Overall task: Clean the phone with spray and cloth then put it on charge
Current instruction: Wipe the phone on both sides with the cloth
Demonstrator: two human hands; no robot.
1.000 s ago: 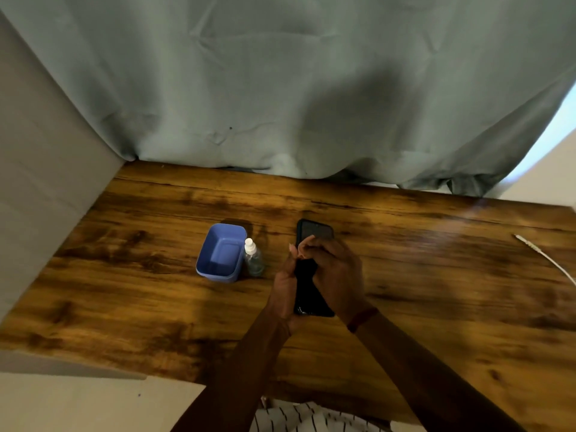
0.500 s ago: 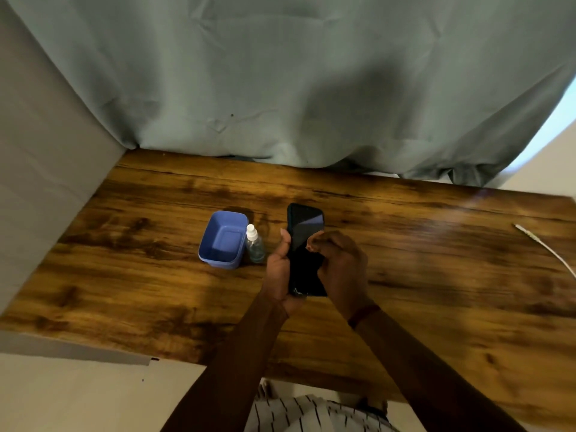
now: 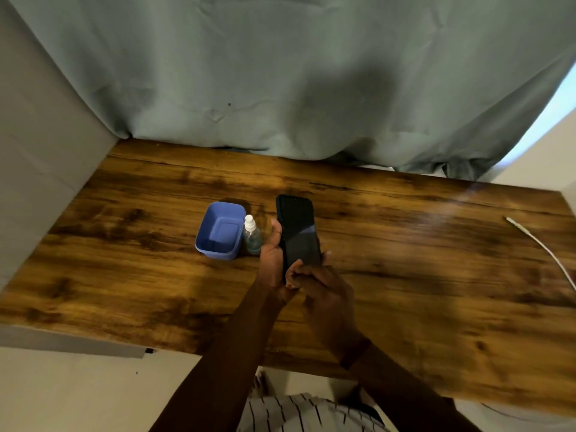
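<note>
On the wooden worktop (image 3: 405, 275) a blue tub (image 3: 218, 254) stands with a small spray bottle (image 3: 252, 236) just beside its right wall. Next, the left hand (image 3: 271, 263) grasps the black phone (image 3: 299, 232) by its edges, screen up, above the worktop. The right hand (image 3: 324, 294) curls its fingers over the phone's lower end; whether they grip it I cannot tell.
</note>
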